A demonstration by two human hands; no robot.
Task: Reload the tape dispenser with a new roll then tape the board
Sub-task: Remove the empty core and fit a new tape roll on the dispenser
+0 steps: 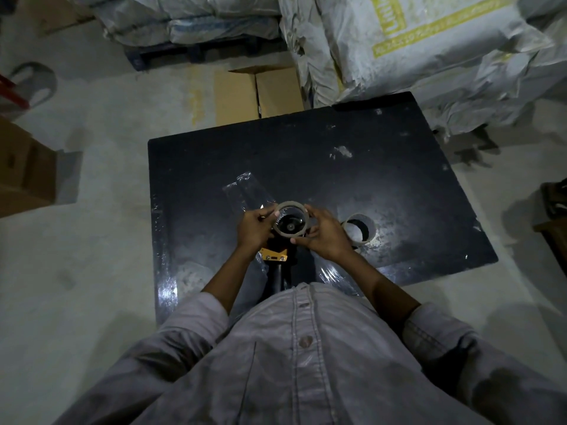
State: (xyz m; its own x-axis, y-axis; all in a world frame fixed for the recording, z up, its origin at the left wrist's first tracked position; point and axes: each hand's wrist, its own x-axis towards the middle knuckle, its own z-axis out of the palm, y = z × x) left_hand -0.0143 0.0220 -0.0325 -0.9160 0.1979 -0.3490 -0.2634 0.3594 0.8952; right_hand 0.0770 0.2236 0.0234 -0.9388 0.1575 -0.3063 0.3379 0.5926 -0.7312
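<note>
A large black board (pixel 383 185) lies flat on the concrete floor. Over its near middle I hold a tape dispenser (pixel 274 256) with an orange body and black handle. A grey tape roll (pixel 291 206) sits over the dispenser's hub, its centre showing the black spindle. My left hand (pixel 254 227) grips the dispenser and the roll's left rim. My right hand (pixel 325 234) holds the roll's right and near rim. A second cardboard ring (pixel 359 230) stands on the board just right of my right hand. Clear tape strips (pixel 245 191) lie stuck on the board beyond my hands.
Stacked white sacks (pixel 414 47) rise behind the board at the back and right. A flattened cardboard box (pixel 257 93) lies on the floor past the board's far edge. Another brown carton (pixel 24 170) sits at the left. A dark object (pixel 555 197) is at the right edge.
</note>
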